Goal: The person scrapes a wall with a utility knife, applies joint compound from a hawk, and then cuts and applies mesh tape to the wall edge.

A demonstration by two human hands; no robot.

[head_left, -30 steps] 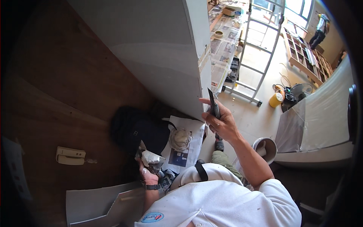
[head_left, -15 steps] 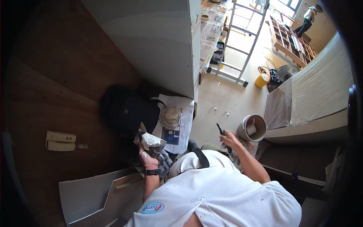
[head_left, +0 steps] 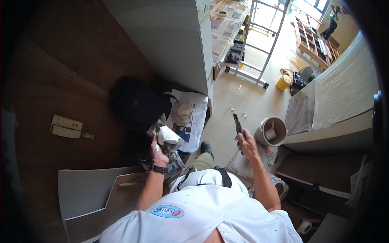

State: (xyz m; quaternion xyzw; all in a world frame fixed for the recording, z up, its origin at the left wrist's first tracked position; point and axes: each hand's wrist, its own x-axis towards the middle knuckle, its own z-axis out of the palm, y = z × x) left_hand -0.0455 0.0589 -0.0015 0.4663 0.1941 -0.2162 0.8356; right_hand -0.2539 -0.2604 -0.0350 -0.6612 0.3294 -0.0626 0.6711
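Observation:
My left hand (head_left: 159,155) grips a grey metal plate (head_left: 178,141) from below. A thick lump of white putty (head_left: 166,135) lies on it. Some white smears show on the fingers and palm. Out to the right, my right hand (head_left: 248,146) is closed round a narrow dark putty knife (head_left: 238,123), seen nearly edge-on and pointing away from me. It is held in the air, apart from the plate. Just right of that hand stands a grey bucket (head_left: 261,131) with a whitish object (head_left: 270,130) inside.
A dark backpack (head_left: 137,103) and a cloth bundle (head_left: 183,112) lie beyond my left hand, beside a pale cabinet panel (head_left: 162,44). An aluminium ladder (head_left: 259,48), a yellow container (head_left: 284,82) and plastic sheeting (head_left: 340,85) stand farther off. Another person (head_left: 331,25) is at the far right.
My left hand has shifted slightly right with the loaded plate. My right hand has turned the putty knife more upright. My boot has come into view on the floor.

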